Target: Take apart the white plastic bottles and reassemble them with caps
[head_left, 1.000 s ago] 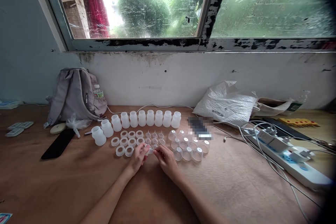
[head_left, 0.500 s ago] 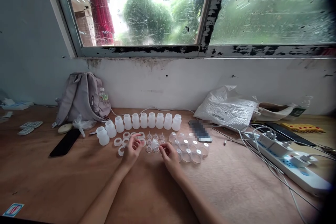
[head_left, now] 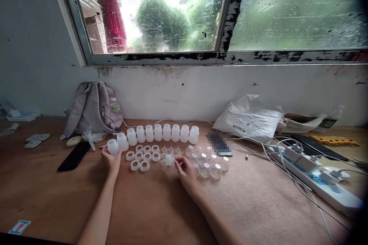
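My left hand (head_left: pixel 112 160) has its fingers and thumb round the lower part of a frosted white baby bottle (head_left: pixel 113 146), the nearest one at the left end of a curved row of bottles (head_left: pixel 158 133). My right hand (head_left: pixel 184 166) pinches a small clear ribbed piece (head_left: pixel 170 159) by its right side, above several clear silicone nipples (head_left: pixel 171 148). White collar rings (head_left: pixel 147 156) lie in rows between the hands. Clear domed caps (head_left: pixel 204 169) stand just right of my right hand.
A grey backpack (head_left: pixel 89 109) and a black phone (head_left: pixel 74 157) are at the left. Behind the caps lie another phone (head_left: pixel 220 144) and a silver plastic bag (head_left: pixel 248 118). A power strip (head_left: pixel 319 180) with loose white cables occupies the right side.
My left hand has moved left from over the collar rings to the end bottle and closed round it. My right hand stays almost in place with the ribbed piece.
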`<move>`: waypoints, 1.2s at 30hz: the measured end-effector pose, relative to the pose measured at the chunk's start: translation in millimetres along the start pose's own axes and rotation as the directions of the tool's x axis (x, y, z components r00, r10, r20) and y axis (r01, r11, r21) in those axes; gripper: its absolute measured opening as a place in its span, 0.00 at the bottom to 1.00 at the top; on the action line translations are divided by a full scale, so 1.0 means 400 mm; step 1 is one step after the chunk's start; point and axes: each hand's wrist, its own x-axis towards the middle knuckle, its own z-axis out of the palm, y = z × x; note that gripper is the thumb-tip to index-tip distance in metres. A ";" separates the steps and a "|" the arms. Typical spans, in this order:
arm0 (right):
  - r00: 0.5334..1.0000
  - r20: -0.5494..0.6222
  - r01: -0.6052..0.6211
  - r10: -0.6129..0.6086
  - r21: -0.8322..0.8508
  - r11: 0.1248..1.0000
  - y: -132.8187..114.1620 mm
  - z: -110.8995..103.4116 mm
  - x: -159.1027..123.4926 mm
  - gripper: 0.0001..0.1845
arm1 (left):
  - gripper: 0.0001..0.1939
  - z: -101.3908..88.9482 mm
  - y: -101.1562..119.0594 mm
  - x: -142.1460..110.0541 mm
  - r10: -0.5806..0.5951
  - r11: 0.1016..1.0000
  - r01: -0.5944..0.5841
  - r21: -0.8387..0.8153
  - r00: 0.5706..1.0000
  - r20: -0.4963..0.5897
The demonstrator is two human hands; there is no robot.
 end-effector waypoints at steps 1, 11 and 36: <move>1.000 0.001 -0.004 0.004 0.006 1.000 0.000 0.000 -0.001 0.12 | 0.34 0.006 -0.009 0.000 -0.029 1.000 0.029 0.000 0.999 0.031; 0.998 0.003 -0.060 0.060 0.197 0.979 -0.004 -0.005 0.000 0.14 | 0.23 -0.044 0.102 -0.086 0.512 0.856 -0.496 -0.143 0.852 0.110; 0.995 0.083 0.049 -0.057 0.093 0.994 -0.011 -0.016 0.001 0.07 | 0.19 -0.055 0.193 -0.211 0.794 0.596 -0.705 -0.386 0.445 0.414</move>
